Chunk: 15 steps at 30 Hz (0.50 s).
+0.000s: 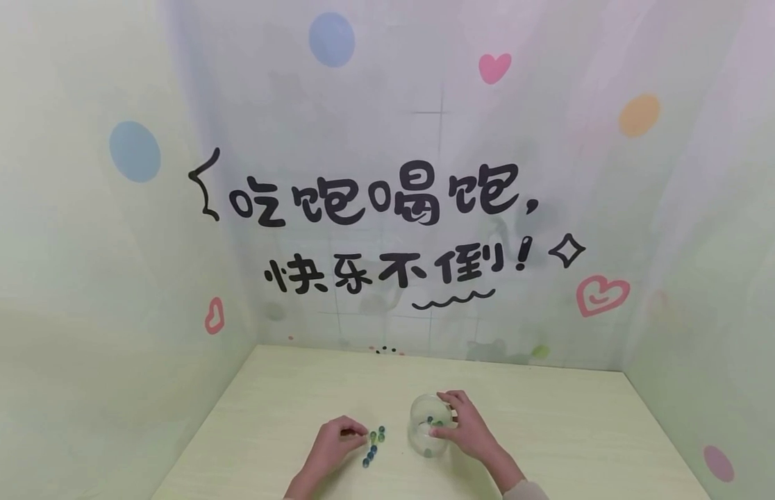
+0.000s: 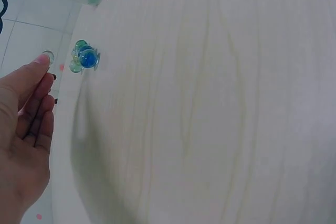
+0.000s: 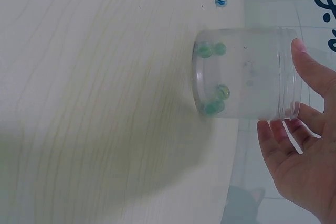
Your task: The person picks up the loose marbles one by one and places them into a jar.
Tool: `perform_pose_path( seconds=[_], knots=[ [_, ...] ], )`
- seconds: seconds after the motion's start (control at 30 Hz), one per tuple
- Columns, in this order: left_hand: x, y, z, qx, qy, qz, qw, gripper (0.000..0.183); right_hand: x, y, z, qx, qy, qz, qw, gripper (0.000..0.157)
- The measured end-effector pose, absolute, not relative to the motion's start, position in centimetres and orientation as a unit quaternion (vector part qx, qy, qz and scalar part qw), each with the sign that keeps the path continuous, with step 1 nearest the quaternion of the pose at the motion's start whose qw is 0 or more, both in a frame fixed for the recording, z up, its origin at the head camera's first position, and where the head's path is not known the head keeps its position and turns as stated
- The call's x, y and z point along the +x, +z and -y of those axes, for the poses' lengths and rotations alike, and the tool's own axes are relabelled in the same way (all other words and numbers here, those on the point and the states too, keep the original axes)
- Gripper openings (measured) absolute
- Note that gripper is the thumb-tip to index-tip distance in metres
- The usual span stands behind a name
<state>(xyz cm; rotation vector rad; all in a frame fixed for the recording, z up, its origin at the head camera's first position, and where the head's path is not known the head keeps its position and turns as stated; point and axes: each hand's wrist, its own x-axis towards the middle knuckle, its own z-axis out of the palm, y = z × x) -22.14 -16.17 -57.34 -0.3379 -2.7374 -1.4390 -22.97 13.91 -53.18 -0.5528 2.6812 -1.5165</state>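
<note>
My left hand (image 1: 335, 446) pinches a clear glass marble (image 2: 49, 55) between thumb and forefinger, beside a group of marbles on the table. That group of blue and green marbles (image 1: 374, 450) lies in a short, uneven line just right of the fingertips. With thumb and fingers spread across its mouth, my right hand (image 1: 473, 432) grips a clear plastic jar (image 3: 257, 74) by the rim. The jar stands upright, and several greenish marbles (image 3: 212, 106) rest on its bottom.
The pale wood-grain table (image 1: 287, 389) reaches back to a printed curtain (image 1: 375, 90) with black lettering, dots and hearts. Pale side panels (image 1: 81, 278) flank the table on the left and right.
</note>
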Motion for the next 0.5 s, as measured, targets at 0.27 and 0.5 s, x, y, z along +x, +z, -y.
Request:
perform_pose_path(
  seconds=[0.27, 0.5],
  knots=[
    [-22.1, -56.4, 15.6, -0.111, -0.457, 0.882, 0.023, 0.012, -23.0, -53.1, -13.9, -0.176, -0.483, -0.858, 0.005, 0.07],
    [-22.2, -55.7, 14.9, -0.106, -0.457, 0.883, 0.026, 0.012, -23.0, -53.2, -14.0, -0.175, -0.485, -0.857, 0.006, 0.07]
  ],
)
